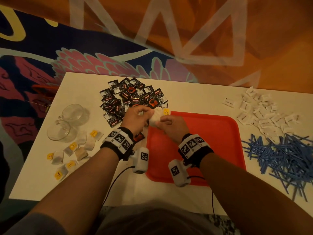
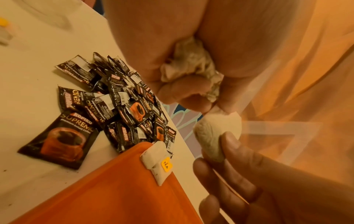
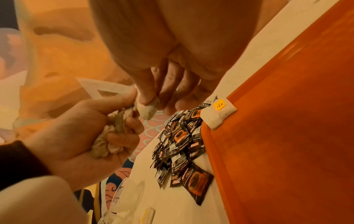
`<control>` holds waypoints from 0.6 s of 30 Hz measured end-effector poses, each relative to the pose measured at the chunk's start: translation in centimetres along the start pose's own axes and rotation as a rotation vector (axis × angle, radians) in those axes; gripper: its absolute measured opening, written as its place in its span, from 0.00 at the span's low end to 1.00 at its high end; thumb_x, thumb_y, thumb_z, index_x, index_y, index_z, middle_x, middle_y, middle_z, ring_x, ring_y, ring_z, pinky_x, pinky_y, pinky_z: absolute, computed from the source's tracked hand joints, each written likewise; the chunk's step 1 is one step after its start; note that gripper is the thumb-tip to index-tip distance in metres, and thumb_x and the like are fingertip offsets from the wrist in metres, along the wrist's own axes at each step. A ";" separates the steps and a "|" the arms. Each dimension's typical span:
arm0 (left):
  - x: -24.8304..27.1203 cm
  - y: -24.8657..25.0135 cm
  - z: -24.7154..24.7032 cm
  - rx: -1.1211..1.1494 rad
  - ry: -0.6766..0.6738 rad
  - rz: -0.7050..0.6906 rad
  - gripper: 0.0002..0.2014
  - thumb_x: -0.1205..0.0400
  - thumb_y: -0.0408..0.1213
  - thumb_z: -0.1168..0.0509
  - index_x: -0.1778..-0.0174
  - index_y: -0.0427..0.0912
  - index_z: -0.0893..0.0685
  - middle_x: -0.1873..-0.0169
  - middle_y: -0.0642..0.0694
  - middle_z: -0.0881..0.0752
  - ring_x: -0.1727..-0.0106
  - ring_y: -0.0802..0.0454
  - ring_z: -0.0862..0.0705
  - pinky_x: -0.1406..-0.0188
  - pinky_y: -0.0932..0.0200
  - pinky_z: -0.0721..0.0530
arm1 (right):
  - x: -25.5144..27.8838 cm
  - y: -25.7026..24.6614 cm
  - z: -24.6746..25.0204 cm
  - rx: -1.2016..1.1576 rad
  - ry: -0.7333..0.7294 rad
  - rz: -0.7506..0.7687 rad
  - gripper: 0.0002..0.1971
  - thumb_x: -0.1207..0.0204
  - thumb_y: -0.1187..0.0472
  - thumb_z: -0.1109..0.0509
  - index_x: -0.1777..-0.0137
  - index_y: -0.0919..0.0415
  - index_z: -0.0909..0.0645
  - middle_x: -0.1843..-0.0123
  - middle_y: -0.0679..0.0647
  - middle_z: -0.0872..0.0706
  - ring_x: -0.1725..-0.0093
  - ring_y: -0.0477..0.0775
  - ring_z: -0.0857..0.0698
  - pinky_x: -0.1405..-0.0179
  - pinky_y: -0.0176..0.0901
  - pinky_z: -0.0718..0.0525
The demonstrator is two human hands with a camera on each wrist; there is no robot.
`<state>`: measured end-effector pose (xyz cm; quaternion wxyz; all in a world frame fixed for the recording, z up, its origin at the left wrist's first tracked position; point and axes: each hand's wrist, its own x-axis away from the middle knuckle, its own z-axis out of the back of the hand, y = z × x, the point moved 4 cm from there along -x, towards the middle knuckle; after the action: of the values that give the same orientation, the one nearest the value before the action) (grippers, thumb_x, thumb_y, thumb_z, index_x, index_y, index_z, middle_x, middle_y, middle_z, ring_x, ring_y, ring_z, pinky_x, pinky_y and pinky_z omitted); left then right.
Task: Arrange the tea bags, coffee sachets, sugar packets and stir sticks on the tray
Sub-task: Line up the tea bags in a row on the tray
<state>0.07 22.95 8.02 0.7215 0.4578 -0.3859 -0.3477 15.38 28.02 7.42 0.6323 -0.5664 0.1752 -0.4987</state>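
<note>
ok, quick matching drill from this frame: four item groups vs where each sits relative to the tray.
Items:
1. coffee sachets
2. sugar packets
3. stir sticks
4. loose tea bags

Places:
A. table, right of the tray, near side
B. table, far left, by the glass cups
C. table, beyond the tray's far-left corner
D. table, right of the tray, far side

Pairs: 1-C, 2-D, 3-A, 4-B

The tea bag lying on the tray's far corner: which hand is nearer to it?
Right. The right hand is just beside the tea bag on the tray, over the tray's far-left corner. The left hand is further left, over the coffee sachets.
</note>
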 end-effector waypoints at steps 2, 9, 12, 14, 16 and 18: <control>-0.4 -0.8 -0.2 -0.044 0.013 0.076 0.06 0.17 0.40 0.29 0.59 0.53 0.11 0.59 0.52 0.13 0.68 0.57 0.18 0.68 0.58 0.21 | -0.8 1.2 0.0 0.073 0.015 -0.039 0.08 0.25 0.61 0.23 0.47 0.60 0.12 0.56 0.49 0.13 0.61 0.45 0.17 0.62 0.31 0.22; -0.1 -4.2 1.0 -0.107 0.002 0.262 0.04 0.16 0.43 0.32 0.54 0.52 0.13 0.63 0.50 0.15 0.68 0.55 0.19 0.73 0.60 0.25 | -3.3 6.2 -0.4 0.306 -0.018 -0.270 0.12 0.18 0.62 0.33 0.39 0.57 0.13 0.46 0.51 0.13 0.54 0.47 0.20 0.68 0.30 0.28; 0.4 -5.5 1.9 -0.087 0.020 0.304 0.05 0.15 0.46 0.33 0.53 0.52 0.13 0.61 0.45 0.12 0.71 0.52 0.21 0.81 0.61 0.28 | -4.6 7.2 -0.7 0.366 -0.027 -0.351 0.13 0.16 0.60 0.37 0.36 0.54 0.15 0.40 0.52 0.13 0.56 0.47 0.20 0.65 0.34 0.25; 0.6 -6.2 2.5 -0.067 0.033 0.320 0.06 0.15 0.46 0.33 0.53 0.51 0.13 0.61 0.44 0.12 0.71 0.51 0.21 0.82 0.60 0.29 | -5.6 7.5 -1.0 0.364 -0.028 -0.380 0.13 0.15 0.60 0.38 0.35 0.54 0.15 0.39 0.53 0.13 0.53 0.50 0.20 0.59 0.38 0.22; 0.8 -6.8 3.0 -0.033 0.050 0.333 0.06 0.15 0.44 0.33 0.51 0.49 0.13 0.62 0.45 0.13 0.72 0.53 0.21 0.83 0.61 0.30 | -6.5 7.3 -1.0 0.344 -0.026 -0.401 0.14 0.15 0.59 0.38 0.35 0.55 0.15 0.40 0.54 0.13 0.52 0.52 0.19 0.56 0.40 0.21; 0.8 -7.5 3.5 0.015 0.059 0.352 0.05 0.15 0.43 0.32 0.49 0.47 0.13 0.63 0.46 0.13 0.71 0.53 0.20 0.82 0.61 0.30 | -7.4 7.2 -1.0 0.329 -0.005 -0.421 0.14 0.15 0.59 0.38 0.34 0.56 0.16 0.41 0.54 0.14 0.54 0.50 0.18 0.61 0.37 0.22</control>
<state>-3.71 18.39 2.22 0.7788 0.3986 -0.4414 -0.1995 14.47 32.61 -1.84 0.5989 -0.4811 -0.0315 -0.6394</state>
